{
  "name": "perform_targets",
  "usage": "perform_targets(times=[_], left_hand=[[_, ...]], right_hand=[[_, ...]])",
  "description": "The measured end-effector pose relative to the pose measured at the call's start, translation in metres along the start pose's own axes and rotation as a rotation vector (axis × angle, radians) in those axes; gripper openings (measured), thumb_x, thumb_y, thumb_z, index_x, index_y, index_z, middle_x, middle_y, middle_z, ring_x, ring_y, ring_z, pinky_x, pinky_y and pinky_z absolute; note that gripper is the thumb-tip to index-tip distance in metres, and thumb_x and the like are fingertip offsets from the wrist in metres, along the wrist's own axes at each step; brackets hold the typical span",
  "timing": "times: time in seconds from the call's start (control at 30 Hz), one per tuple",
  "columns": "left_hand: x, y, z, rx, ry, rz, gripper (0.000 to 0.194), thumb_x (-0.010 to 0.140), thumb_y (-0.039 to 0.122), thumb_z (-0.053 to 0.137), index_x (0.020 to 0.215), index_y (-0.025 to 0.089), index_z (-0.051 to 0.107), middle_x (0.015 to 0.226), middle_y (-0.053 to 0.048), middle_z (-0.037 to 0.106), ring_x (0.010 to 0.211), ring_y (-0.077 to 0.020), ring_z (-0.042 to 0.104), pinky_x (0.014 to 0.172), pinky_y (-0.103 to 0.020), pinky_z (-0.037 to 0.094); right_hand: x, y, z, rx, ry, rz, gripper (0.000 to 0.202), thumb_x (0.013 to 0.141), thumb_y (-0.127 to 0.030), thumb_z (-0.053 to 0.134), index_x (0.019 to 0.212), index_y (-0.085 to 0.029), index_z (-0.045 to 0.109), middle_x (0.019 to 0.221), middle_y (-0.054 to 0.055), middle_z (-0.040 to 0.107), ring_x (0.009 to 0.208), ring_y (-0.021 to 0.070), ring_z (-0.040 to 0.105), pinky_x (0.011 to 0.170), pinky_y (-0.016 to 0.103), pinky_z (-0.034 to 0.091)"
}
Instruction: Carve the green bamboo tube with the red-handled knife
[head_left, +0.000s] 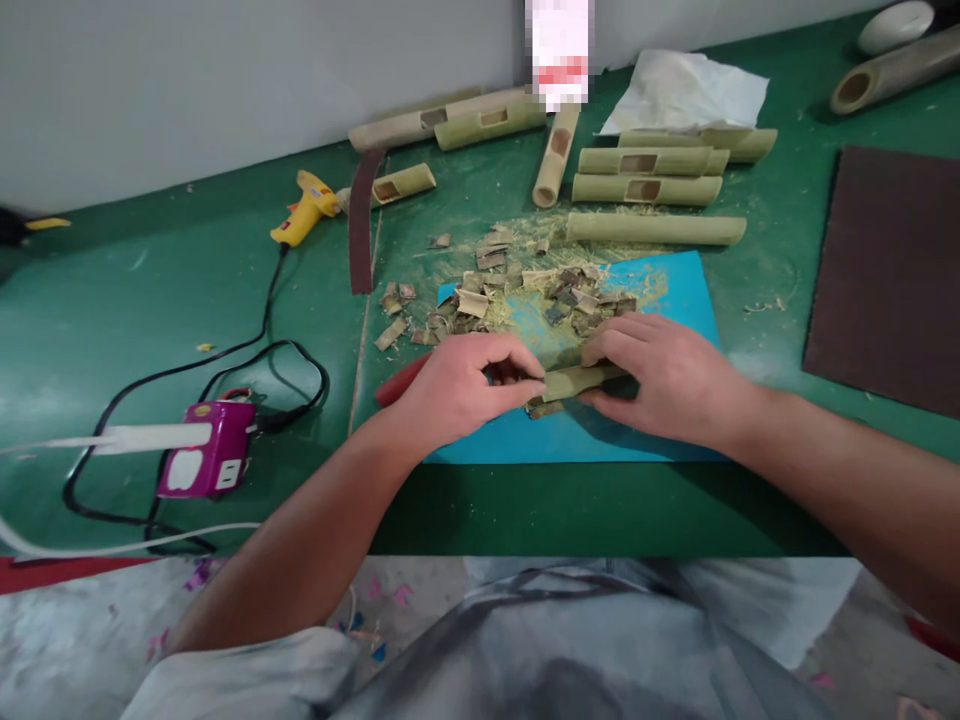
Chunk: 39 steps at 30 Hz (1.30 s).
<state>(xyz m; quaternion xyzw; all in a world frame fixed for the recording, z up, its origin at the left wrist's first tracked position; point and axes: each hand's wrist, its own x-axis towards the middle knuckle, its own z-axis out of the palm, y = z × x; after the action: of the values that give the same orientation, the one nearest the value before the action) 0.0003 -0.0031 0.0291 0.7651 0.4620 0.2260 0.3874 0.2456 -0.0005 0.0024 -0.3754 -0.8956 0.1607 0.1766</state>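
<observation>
A short pale-green bamboo tube (574, 382) lies across a blue sheet (517, 440) in front of me. My right hand (660, 375) is closed round its right part, thumb on the near side and fingers over the far side. At the tube's left end, my left hand (484, 385) pinches with thumb and forefinger; the exact point of contact is partly hidden. A red rod-like thing (403, 380) sticks out behind my left hand, its other end out of sight. Beyond both hands lie loose bamboo chips (472, 303) and yellowish dust.
Cut bamboo tubes (645, 190) lie at the back, several with rectangular openings. Left are a yellow glue gun (307, 208), a sandpaper strip (361, 225) and a purple power adapter (206, 450) with cords. A dark brown sheet (889, 280) lies right, white paper (686, 90) behind.
</observation>
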Motion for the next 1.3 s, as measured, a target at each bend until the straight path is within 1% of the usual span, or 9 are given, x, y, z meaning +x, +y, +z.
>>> perform_targets(times=[0.1,0.23,0.4,0.53,0.63,0.8,0.93,1.1,1.3], left_hand=[[-0.001,-0.002,-0.002,0.098,-0.022,0.13,0.003,0.082,0.018,0.076,0.08,0.018,0.075,0.08,-0.002,0.075,0.073,-0.014,0.068,0.067,-0.023,0.052],[-0.004,-0.005,-0.005,0.244,-0.054,0.324,0.006,0.09,0.022,0.071,0.086,0.019,0.075,0.086,-0.002,0.076,0.081,-0.0148,0.07,0.075,-0.025,0.052],[-0.006,-0.005,-0.008,0.384,-0.083,0.441,0.016,0.098,0.026,0.062,0.093,0.018,0.074,0.09,-0.004,0.076,0.084,-0.0155,0.07,0.077,-0.024,0.051],[-0.003,-0.005,-0.003,0.44,-0.078,0.468,0.019,0.099,0.026,0.059,0.09,0.017,0.073,0.088,-0.004,0.074,0.083,-0.0159,0.069,0.075,-0.025,0.05],[0.0,-0.006,-0.001,0.412,-0.066,0.466,0.019,0.098,0.024,0.059,0.087,0.016,0.073,0.086,-0.004,0.073,0.082,-0.0158,0.068,0.075,-0.026,0.05],[0.001,-0.007,-0.005,0.359,-0.124,0.465,0.016,0.097,0.021,0.061,0.087,0.015,0.072,0.084,-0.004,0.071,0.08,-0.0155,0.066,0.073,-0.026,0.049],[0.002,-0.006,-0.005,0.379,-0.116,0.475,0.018,0.098,0.022,0.059,0.087,0.016,0.071,0.086,-0.004,0.071,0.081,-0.0161,0.066,0.075,-0.027,0.049],[0.003,-0.003,-0.006,0.345,-0.155,0.452,0.017,0.097,0.021,0.059,0.084,0.016,0.069,0.083,-0.003,0.069,0.08,-0.0153,0.065,0.073,-0.026,0.049],[0.005,-0.003,-0.005,0.364,-0.147,0.464,0.019,0.097,0.019,0.057,0.083,0.016,0.069,0.082,-0.004,0.068,0.079,-0.0155,0.064,0.073,-0.027,0.048]], right_hand=[[0.0,0.001,0.001,0.024,-0.006,0.004,0.015,0.084,-0.033,0.063,0.095,-0.022,0.063,0.095,0.009,0.068,0.09,0.0257,0.061,0.077,0.038,0.045],[0.001,0.001,0.001,0.055,0.002,-0.017,0.014,0.083,-0.029,0.062,0.095,-0.022,0.062,0.1,0.01,0.069,0.094,0.0265,0.062,0.079,0.039,0.046],[0.002,0.004,0.001,0.093,-0.007,-0.017,0.015,0.08,-0.027,0.065,0.093,-0.021,0.063,0.098,0.009,0.069,0.095,0.0261,0.062,0.079,0.038,0.047],[0.004,0.007,0.0,0.12,-0.042,-0.002,0.017,0.08,-0.031,0.067,0.093,-0.022,0.062,0.101,0.009,0.069,0.098,0.0266,0.063,0.08,0.038,0.047],[0.005,0.008,-0.001,0.127,-0.057,0.01,0.019,0.08,-0.034,0.067,0.093,-0.022,0.061,0.102,0.01,0.069,0.099,0.0277,0.063,0.079,0.038,0.047],[0.006,0.01,-0.002,0.133,-0.07,0.035,0.019,0.079,-0.036,0.07,0.088,-0.023,0.06,0.101,0.008,0.068,0.097,0.0267,0.062,0.076,0.037,0.047],[0.007,0.011,-0.002,0.15,-0.068,0.01,0.02,0.08,-0.037,0.07,0.088,-0.023,0.059,0.1,0.008,0.068,0.097,0.026,0.061,0.077,0.037,0.046],[0.007,0.01,-0.003,0.165,-0.07,0.031,0.021,0.078,-0.038,0.072,0.087,-0.023,0.06,0.099,0.008,0.067,0.096,0.0259,0.062,0.076,0.036,0.045],[0.007,0.01,-0.003,0.164,-0.066,0.038,0.019,0.078,-0.036,0.071,0.087,-0.023,0.06,0.099,0.008,0.067,0.096,0.0255,0.061,0.075,0.036,0.045]])
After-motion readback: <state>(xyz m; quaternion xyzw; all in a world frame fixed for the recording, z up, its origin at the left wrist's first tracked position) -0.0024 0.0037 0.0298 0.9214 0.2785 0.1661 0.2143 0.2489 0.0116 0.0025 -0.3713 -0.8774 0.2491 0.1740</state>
